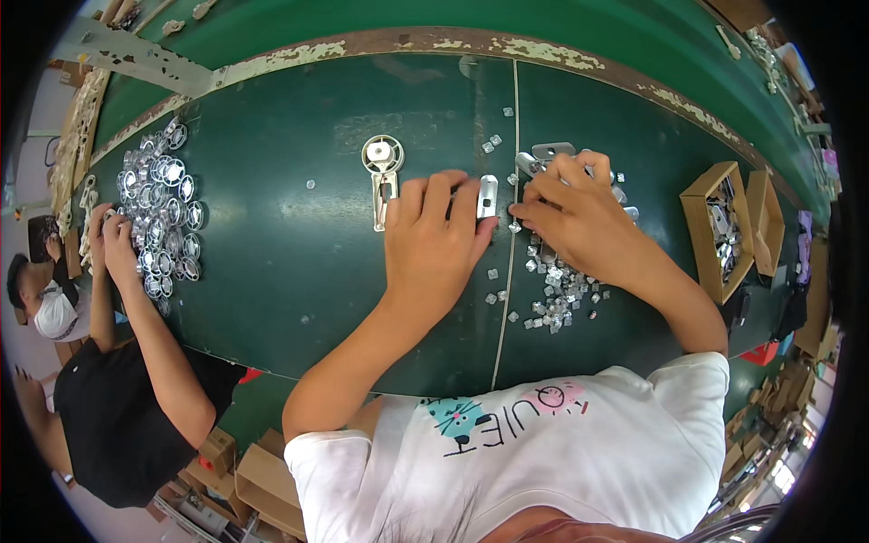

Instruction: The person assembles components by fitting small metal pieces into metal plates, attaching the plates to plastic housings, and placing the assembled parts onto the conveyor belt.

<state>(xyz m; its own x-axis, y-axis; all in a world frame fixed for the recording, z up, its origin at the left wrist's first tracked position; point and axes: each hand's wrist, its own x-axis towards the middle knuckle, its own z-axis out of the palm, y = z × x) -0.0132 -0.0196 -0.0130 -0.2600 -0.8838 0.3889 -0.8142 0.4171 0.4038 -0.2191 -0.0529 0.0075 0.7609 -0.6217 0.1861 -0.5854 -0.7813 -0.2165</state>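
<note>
1. The left hand is lying flat, its fingertips touching a small upright metal plate at frame centre.
2. The right hand is curling just right of the plate, pinching small metal bits.

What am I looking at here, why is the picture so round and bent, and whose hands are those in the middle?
This is one picture from a wide fisheye camera worn on a person's head, looking down, so straight edges curve. The two bare arms from below are the wearer's own. The left hand rests flat on a dark green table, fingertips touching a small metal plate. The right hand pinches at a heap of small metal pieces. An assembled round metal part lies beside the left hand. A cardboard box sits at right. At left, a co-worker's hands sort shiny round parts.
</note>
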